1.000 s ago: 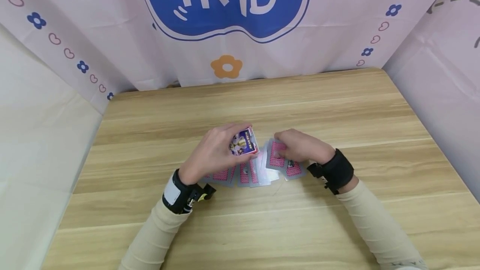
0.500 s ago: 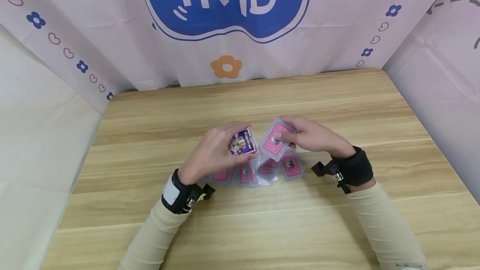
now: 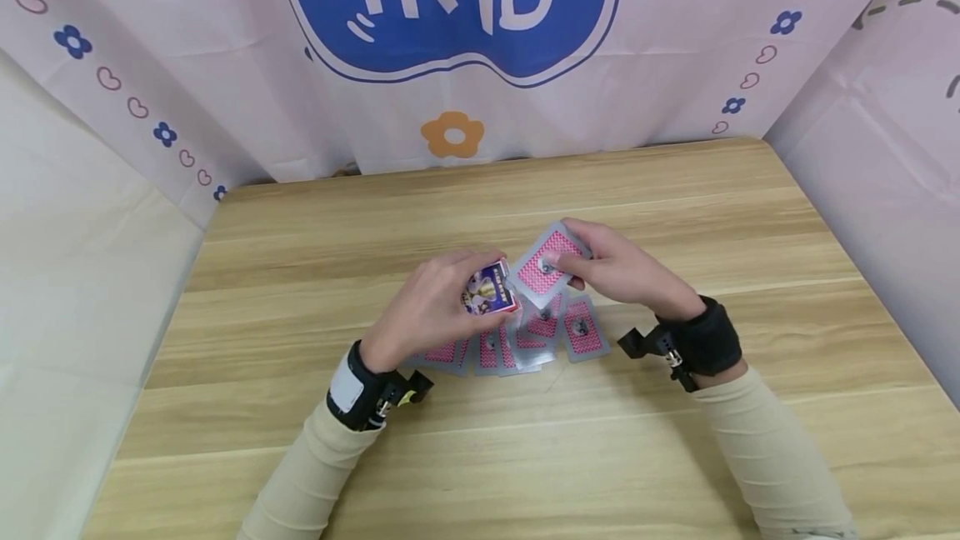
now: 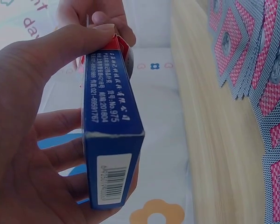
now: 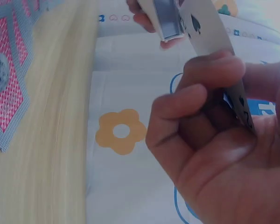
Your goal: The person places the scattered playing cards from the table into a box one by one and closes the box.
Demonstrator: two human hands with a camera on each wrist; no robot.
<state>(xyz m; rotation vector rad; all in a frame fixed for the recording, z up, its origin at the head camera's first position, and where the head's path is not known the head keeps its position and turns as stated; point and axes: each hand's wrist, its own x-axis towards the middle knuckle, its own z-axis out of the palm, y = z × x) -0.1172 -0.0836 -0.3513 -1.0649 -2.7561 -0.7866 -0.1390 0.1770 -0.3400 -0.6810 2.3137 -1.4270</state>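
My left hand [image 3: 431, 302] grips a blue card box [image 3: 489, 288] with a red edge. In the left wrist view the box [image 4: 113, 126] shows white print and a barcode, thumb on one narrow side and fingers on the other. My right hand [image 3: 618, 269] pinches a playing card [image 3: 546, 265], its pink-patterned back up, one corner right at the box's end. The card's face, with black spades [image 5: 196, 25], shows in the right wrist view. Below both hands, several face-down cards [image 3: 581, 327] lie overlapping in a row on the table, partly hidden by the left hand.
The wooden table [image 3: 637, 448] spreads out around the cards. Behind it hangs a white curtain [image 3: 300, 107] with a blue sign print and an orange flower. Pale cloth walls [image 3: 82, 273] close off both sides.
My right hand has picked a card up from the row and brought it up and left to the box's end. The left hand and box have barely moved.
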